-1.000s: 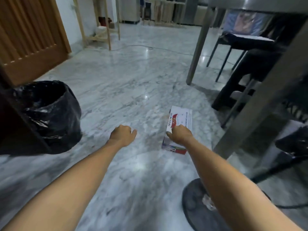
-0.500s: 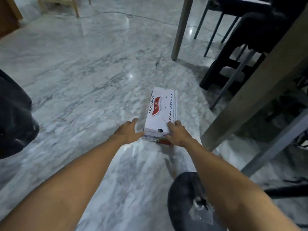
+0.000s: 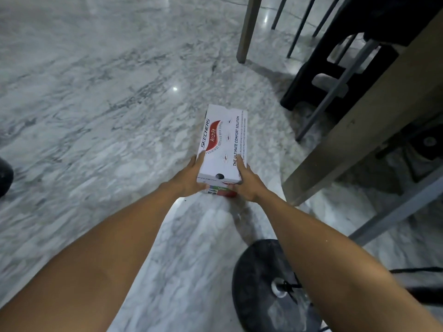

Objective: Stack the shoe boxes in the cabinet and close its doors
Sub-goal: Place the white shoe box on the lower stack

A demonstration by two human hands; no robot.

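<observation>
My left hand (image 3: 189, 180) clasps the near left corner of the shoe box (image 3: 223, 144), thumb up along the lid's left edge, fingers curled under the near end. My right hand (image 3: 248, 182) grips the near right corner the same way, thumb laid on the lid beside the printed line of text, fingers wrapped round the front face. Both forearms reach out straight from the bottom of the view. Box: white lid with black lettering and a red patch, a red and green base showing under the near end, a small dark round hole in the front flap. It points lengthwise away from me over the marble floor (image 3: 96, 104); I cannot tell whether its far end touches the floor. Just to the right stands a slanting wooden table leg (image 3: 359, 121), with a second leg (image 3: 247, 29) farther off. A black round base (image 3: 261, 288) sits on the floor under my right forearm. Dark chair frames (image 3: 335, 75) stand under the table at right.
</observation>
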